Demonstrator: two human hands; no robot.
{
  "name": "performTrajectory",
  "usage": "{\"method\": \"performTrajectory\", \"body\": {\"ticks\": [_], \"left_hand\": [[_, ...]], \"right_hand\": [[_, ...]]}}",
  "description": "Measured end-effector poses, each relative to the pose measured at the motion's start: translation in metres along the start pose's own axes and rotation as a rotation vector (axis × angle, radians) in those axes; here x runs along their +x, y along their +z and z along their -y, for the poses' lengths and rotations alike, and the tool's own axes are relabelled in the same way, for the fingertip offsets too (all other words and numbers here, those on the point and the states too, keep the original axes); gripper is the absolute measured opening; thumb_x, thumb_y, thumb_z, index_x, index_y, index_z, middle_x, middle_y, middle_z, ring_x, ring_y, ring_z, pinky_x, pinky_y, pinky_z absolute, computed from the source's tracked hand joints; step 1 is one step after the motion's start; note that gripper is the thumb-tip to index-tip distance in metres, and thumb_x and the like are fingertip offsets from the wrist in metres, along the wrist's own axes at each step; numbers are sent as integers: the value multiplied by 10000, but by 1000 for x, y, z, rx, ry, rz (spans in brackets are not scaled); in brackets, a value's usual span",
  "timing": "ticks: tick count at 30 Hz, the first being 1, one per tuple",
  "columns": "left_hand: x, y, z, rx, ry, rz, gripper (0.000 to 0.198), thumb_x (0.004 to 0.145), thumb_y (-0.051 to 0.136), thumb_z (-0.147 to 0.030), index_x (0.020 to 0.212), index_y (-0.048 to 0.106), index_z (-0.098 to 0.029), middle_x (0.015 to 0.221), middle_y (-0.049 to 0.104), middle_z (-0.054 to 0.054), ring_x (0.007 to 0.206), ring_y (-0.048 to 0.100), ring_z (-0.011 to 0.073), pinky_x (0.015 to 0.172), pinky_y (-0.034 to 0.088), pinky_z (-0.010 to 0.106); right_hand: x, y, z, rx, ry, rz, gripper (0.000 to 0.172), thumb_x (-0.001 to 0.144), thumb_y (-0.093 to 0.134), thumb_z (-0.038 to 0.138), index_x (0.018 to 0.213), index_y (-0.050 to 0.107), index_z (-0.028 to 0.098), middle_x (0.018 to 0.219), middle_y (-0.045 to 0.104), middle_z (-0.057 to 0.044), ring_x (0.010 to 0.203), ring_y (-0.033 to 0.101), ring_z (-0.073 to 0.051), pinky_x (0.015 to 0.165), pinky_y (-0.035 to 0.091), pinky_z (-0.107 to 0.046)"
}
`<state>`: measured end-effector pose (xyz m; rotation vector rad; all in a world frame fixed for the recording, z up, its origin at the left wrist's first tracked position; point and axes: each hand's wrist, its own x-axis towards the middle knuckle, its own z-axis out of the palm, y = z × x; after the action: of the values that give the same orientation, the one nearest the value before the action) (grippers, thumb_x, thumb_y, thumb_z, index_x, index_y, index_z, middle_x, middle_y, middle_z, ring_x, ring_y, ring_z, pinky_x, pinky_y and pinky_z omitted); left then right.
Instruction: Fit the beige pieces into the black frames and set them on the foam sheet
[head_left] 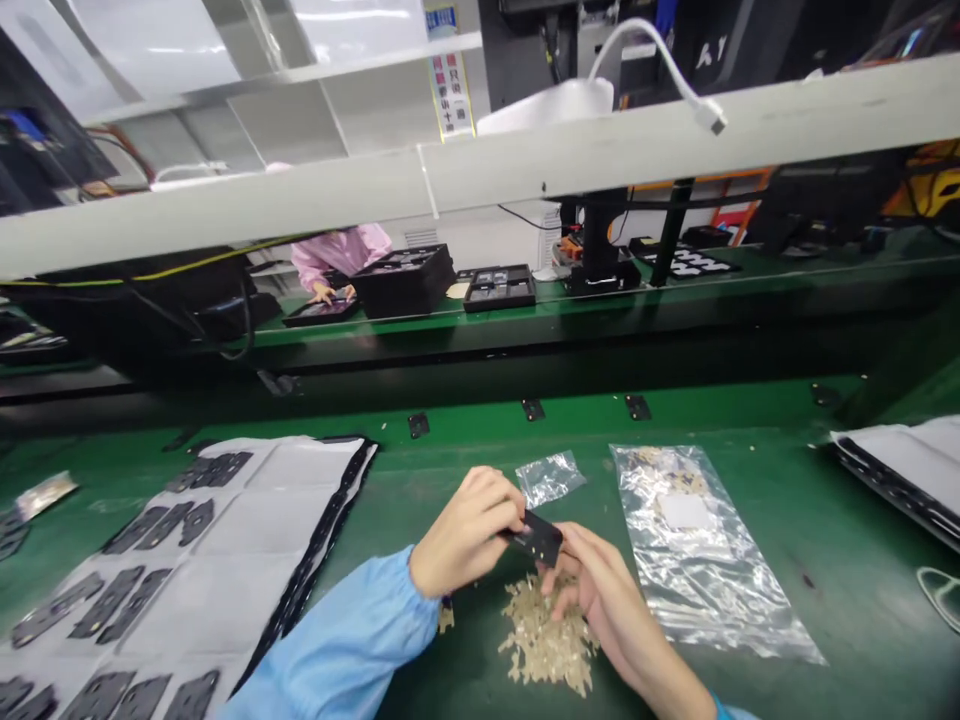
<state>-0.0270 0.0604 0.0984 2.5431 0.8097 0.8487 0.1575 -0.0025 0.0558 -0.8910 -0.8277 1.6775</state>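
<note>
My left hand [466, 530] is curled round the left end of a small black flat part [537, 538] held just above the green bench. My right hand [596, 585] pinches the part's right side from below, fingers bent. Directly under both hands lies a heap of several small beige pieces [546, 640]. A blue sleeve covers my left forearm.
A white sheet [225, 560] with rows of black parts lies at the left. A small clear bag [551, 476] and a large clear bag [697, 550] lie right of my hands. A stack of sheets [900, 465] sits far right. A person in pink [337, 258] works at the far bench with black trays [405, 280].
</note>
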Motion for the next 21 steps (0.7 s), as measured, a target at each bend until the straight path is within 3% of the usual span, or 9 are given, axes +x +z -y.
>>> {"method": "performTrajectory", "body": {"ticks": [3, 7, 9, 11, 14, 16, 18, 21], "left_hand": [[-18, 4, -18, -190, -91, -33, 311, 779, 462, -25, 922, 637, -239, 1037, 614, 59, 1025, 519, 209, 1009, 304, 458], [-36, 26, -29, -995, -410, -199, 598, 748, 595, -220, 1319, 417, -239, 1359, 447, 116, 1255, 390, 304, 1022, 321, 461], [-45, 42, -39, -1313, -543, -226, 630, 751, 601, -287, 1340, 394, -204, 1283, 518, 143, 1163, 488, 310, 922, 419, 427], [-51, 54, -48, -1414, -707, -291, 449, 817, 539, -313, 1243, 499, -177, 1062, 625, 129, 898, 614, 247, 722, 489, 344], [-64, 53, -48, -1266, -877, -534, 257, 866, 476, -293, 1038, 608, -155, 745, 597, 36, 639, 565, 143, 610, 455, 265], [-81, 39, -34, -975, -937, -660, 219, 850, 496, -279, 967, 628, -148, 653, 536, -5, 599, 514, 118, 620, 433, 245], [-105, 20, -15, -570, -1004, -644, 214, 831, 521, -303, 929, 640, -154, 667, 544, -6, 582, 485, 116, 571, 399, 230], [-140, -2, 9, -87, -1022, -462, 198, 806, 555, -335, 846, 648, -164, 779, 603, 23, 657, 524, 144, 613, 403, 247]], "right_hand": [[-4, 6, -2, -16, 100, 100, 288, 780, 662, 410, 784, 619, 125, 591, 595, -6, 470, 558, -94, 418, 461, -169], [-5, 9, -14, -101, 152, 140, 333, 763, 669, 440, 712, 618, 115, 533, 610, -14, 415, 530, -71, 427, 434, -160], [-4, 10, -23, -169, 159, 149, 343, 741, 681, 456, 718, 636, 117, 531, 601, -4, 420, 523, -72, 436, 439, -170], [-4, 10, -33, -265, 201, 179, 376, 714, 687, 494, 740, 656, 121, 522, 590, 3, 414, 521, -81, 426, 438, -185], [-2, 9, -42, -434, 190, 166, 429, 735, 622, 560, 733, 675, 134, 574, 602, -18, 440, 530, -98, 409, 428, -198], [-1, 8, -41, -501, 131, 124, 437, 755, 590, 567, 750, 692, 143, 689, 637, -55, 513, 552, -118, 425, 443, -207], [0, 6, -36, -503, 117, 110, 427, 757, 590, 558, 808, 705, 149, 785, 657, -80, 576, 561, -138, 456, 470, -224], [2, 4, -30, -485, 140, 111, 427, 758, 589, 552, 846, 707, 150, 796, 660, -87, 601, 557, -150, 474, 482, -235]]}}
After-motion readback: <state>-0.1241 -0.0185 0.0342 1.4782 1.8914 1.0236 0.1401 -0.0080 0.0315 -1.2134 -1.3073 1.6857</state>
